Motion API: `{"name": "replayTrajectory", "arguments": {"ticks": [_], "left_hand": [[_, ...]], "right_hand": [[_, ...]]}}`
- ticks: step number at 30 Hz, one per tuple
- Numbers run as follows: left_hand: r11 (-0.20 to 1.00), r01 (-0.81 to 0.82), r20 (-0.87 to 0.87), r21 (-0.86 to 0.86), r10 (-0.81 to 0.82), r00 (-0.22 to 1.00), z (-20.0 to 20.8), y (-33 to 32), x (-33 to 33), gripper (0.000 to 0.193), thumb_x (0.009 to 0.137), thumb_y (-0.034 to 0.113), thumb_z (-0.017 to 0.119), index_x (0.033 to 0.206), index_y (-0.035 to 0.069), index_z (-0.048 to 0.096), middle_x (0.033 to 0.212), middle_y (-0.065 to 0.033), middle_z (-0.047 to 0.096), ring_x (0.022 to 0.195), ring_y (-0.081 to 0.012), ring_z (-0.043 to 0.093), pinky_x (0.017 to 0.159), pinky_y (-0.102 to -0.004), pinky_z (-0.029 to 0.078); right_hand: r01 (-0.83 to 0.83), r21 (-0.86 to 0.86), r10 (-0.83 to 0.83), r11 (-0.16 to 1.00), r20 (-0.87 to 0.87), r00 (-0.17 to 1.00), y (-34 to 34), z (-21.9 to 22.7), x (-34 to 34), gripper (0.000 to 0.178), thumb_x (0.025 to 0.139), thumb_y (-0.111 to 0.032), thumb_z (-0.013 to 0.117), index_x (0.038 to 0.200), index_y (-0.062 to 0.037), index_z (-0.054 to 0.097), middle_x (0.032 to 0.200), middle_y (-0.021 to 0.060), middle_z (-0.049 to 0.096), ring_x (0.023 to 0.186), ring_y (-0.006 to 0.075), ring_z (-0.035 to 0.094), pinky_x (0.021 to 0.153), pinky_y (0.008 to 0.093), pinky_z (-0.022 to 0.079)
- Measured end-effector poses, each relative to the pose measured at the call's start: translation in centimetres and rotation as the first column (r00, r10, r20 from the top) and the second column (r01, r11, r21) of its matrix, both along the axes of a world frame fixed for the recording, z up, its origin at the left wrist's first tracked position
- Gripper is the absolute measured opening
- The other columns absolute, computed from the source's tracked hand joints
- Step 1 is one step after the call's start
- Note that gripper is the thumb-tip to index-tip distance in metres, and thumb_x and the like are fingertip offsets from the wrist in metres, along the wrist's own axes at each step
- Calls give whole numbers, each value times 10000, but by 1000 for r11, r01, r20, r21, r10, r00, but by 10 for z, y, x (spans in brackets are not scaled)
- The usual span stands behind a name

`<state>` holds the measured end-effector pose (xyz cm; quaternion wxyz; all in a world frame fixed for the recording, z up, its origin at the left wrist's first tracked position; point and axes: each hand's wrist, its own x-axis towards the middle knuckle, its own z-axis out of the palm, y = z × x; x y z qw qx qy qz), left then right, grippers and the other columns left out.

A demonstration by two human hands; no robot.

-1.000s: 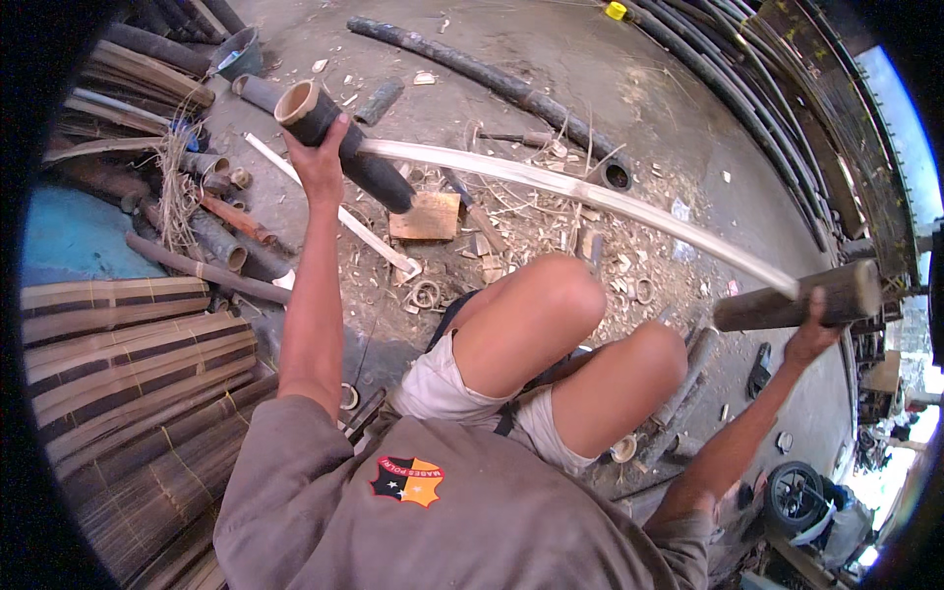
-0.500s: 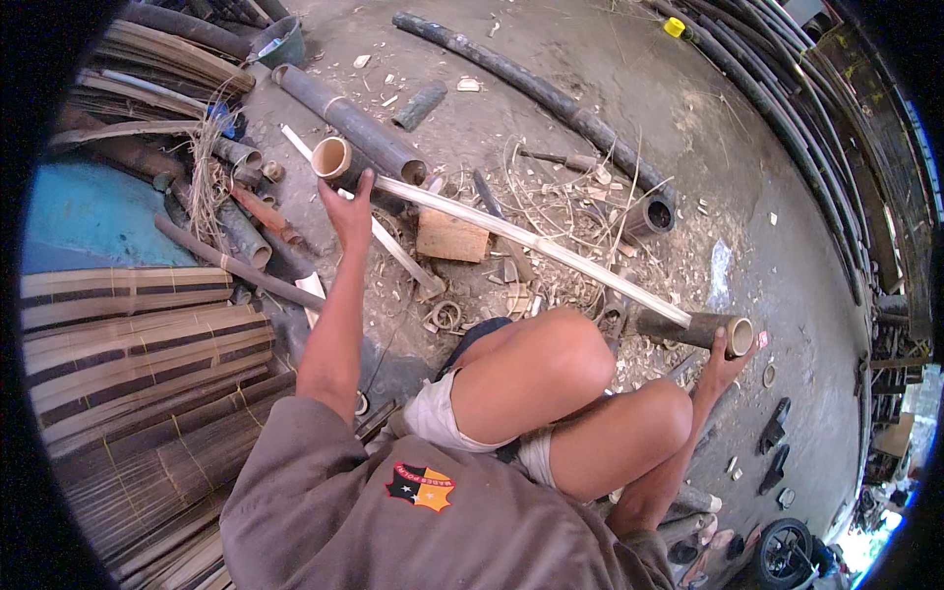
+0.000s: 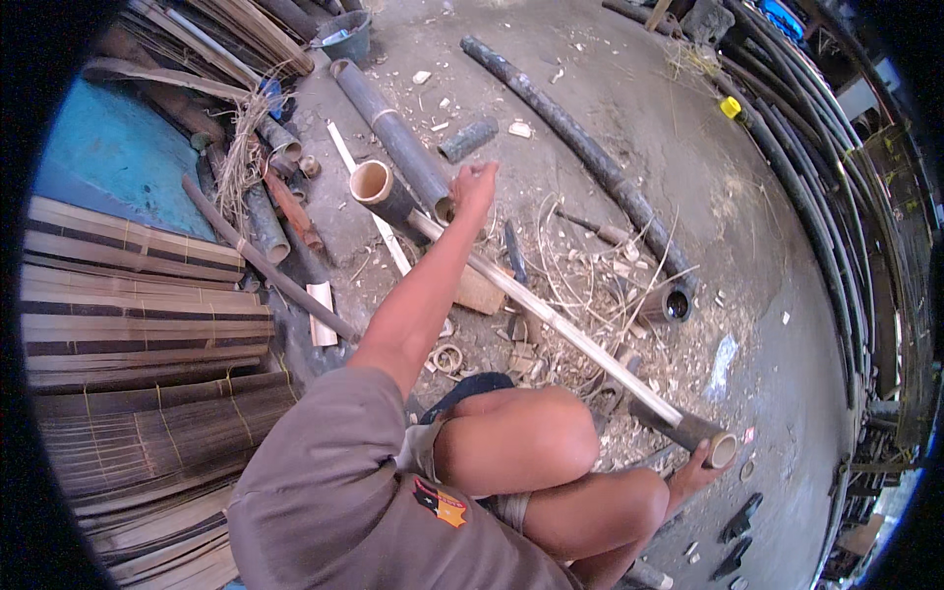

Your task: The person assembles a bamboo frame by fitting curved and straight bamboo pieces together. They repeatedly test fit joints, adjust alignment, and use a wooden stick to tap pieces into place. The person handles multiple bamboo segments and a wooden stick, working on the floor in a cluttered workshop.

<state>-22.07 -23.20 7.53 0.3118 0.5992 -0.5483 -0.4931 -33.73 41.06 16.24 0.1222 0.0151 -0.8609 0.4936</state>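
while gripping the right tube near its open end with the right hand — clamped on from below — holding the left hand out beyond the pale strip, curled closed and clear of the left tube. can't tell whether holding something small in it. seen against the near end of a long grey tube on the floor; can't tell if touching. can see the strip slanting between both dark tubes, meeting each at an end, passing over wood shavings and a wood block, with the right tube just beyond the right knee and the left tube's open end facing up. also see a second strip flat on the floor, slatted mats at left, a bucket at top, a dark pole ahead, a yellow cap off right.
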Motion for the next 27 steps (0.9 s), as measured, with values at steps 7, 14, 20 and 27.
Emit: {"name": "replayTrajectory", "arguments": {"ticks": [7,14,20,27], "left_hand": [[974,56,537,221,-170,826,-63,-28,-13,690,821,533,707,1393,160,606,1554,-338,310,1447,-545,226,1149,-661,259],[961,53,454,273,-177,873,-101,-47,3,757,804,517,691,1392,48,598,1547,-327,390,1420,-520,379,1132,-612,341],[924,350,466,155,-381,798,-85,-24,-12,733,831,556,632,1293,-12,657,1347,-299,615,1312,-442,560,1092,-576,407],[892,438,262,-110,-399,879,102,61,-46,580,881,614,617,1194,141,736,1234,-162,717,1155,-389,665,1002,-460,483]], "right_hand": [[2,-24,-4,1000,-112,994,11,-13,13,734,937,-119,731,1532,13,323,1482,204,473,1328,298,492,1155,425,359],[-47,81,57,996,-125,990,2,-6,5,798,917,-205,752,1530,52,310,1462,236,490,1342,331,483,1156,449,353],[32,150,-14,988,-121,993,14,-16,5,807,932,-267,754,1529,50,314,1448,257,496,1322,359,503,1149,466,366],[-139,-8,139,990,-32,990,4,3,-2,733,951,-199,739,1513,46,337,1427,225,511,1302,307,519,1105,418,417]]}}
